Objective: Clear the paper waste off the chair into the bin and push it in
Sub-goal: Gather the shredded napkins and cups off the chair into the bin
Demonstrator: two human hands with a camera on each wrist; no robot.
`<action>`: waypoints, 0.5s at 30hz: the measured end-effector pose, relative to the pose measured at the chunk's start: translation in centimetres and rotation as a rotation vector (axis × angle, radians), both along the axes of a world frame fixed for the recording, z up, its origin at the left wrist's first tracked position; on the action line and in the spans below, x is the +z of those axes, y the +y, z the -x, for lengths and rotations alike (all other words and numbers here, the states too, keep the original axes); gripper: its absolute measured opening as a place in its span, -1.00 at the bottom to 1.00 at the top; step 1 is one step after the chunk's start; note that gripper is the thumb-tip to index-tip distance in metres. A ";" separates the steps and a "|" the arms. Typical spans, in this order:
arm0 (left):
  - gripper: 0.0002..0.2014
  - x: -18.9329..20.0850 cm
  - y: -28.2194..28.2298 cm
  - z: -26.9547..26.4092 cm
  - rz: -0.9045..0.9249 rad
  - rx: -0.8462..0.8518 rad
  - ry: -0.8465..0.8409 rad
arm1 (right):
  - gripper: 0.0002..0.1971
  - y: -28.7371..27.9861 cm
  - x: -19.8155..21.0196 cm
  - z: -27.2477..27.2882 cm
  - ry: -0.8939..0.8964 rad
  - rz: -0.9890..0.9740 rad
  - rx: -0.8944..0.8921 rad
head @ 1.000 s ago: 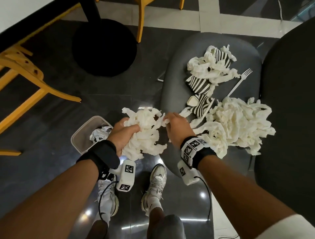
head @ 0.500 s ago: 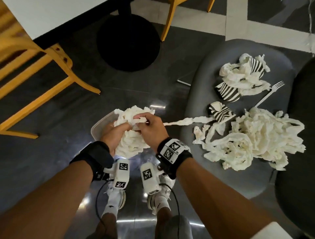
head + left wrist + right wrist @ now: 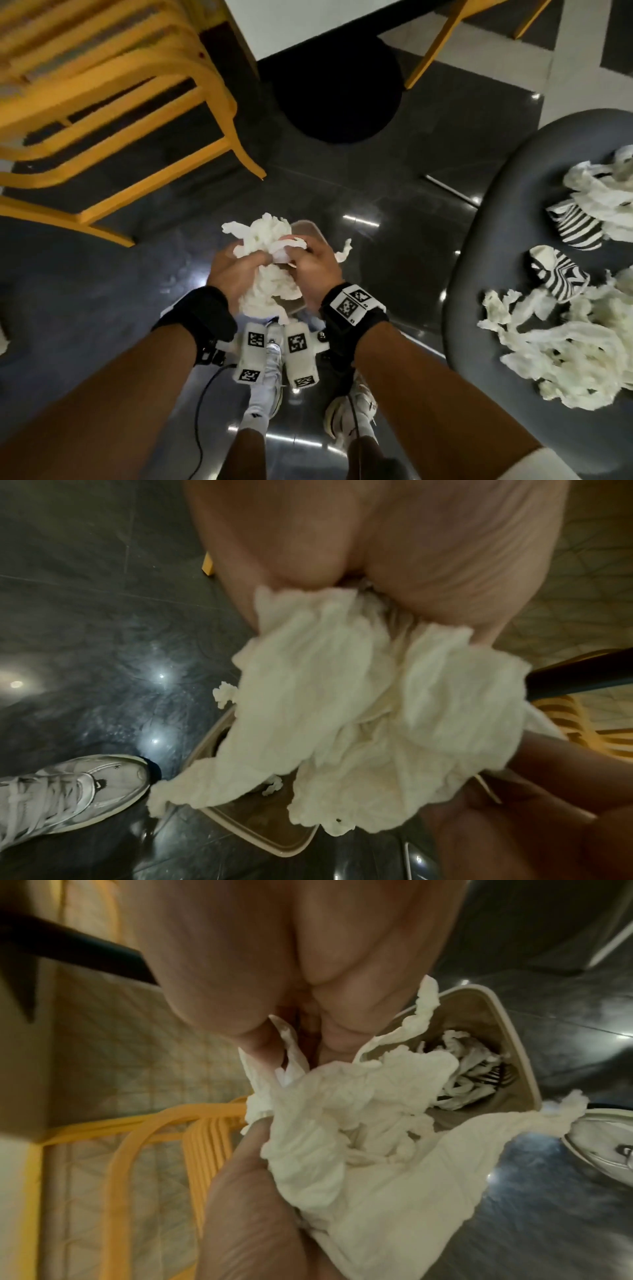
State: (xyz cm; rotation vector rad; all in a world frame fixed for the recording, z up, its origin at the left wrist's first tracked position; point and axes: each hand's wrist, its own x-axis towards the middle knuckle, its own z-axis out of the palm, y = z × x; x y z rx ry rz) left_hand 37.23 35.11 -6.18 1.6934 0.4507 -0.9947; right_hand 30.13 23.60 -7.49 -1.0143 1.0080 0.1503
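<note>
Both hands hold one bundle of crumpled white tissue (image 3: 270,281) directly above the small beige bin (image 3: 310,229) on the floor. My left hand (image 3: 236,270) grips its left side and my right hand (image 3: 311,263) grips the top right. In the left wrist view the tissue (image 3: 359,710) hangs over the bin rim (image 3: 260,840). The right wrist view shows the tissue (image 3: 342,1123) above the bin (image 3: 514,1047), which holds paper and a dark fork. On the grey chair seat (image 3: 496,240) at right lie more white tissue (image 3: 582,349) and striped paper cups (image 3: 558,274).
A yellow wooden chair (image 3: 113,102) stands at the upper left, close to the bin. A black round table base (image 3: 339,92) sits on the dark glossy floor behind it. My two white shoes (image 3: 267,394) stand just below the bin.
Both hands carried the tissue bundle left off the chair to above the bin. The long strand that trailed back to the chair has come free. The view swung left.
</note>
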 end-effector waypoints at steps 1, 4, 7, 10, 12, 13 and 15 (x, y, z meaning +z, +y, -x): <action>-0.71 -1.1 0.1 -0.3 0.017 -0.001 0.008 | -0.78 -0.1 -1.0 -0.2 0.018 -0.026 -0.043; -0.66 -3.9 -0.8 0.3 0.004 0.001 0.066 | -0.77 -1.5 -4.3 0.9 0.103 -0.047 -0.156; -0.58 -8.6 -1.4 0.9 0.039 0.051 0.138 | -0.77 -2.0 -8.2 1.7 0.161 -0.001 -0.166; -0.57 -12.1 -1.9 1.9 0.063 0.044 0.202 | -0.82 -1.8 -12.1 2.5 0.221 0.088 -0.118; -0.56 -13.0 -2.5 2.5 -0.002 -0.045 0.162 | -0.83 -1.5 -13.8 2.8 0.242 0.124 -0.073; -0.56 -13.8 -2.6 2.8 -0.057 -0.119 0.142 | -0.81 -1.5 -14.7 2.9 0.239 0.161 -0.032; -0.48 -15.9 -2.6 3.3 -0.139 -0.296 0.063 | -0.81 -1.1 -16.8 3.1 0.237 0.260 0.117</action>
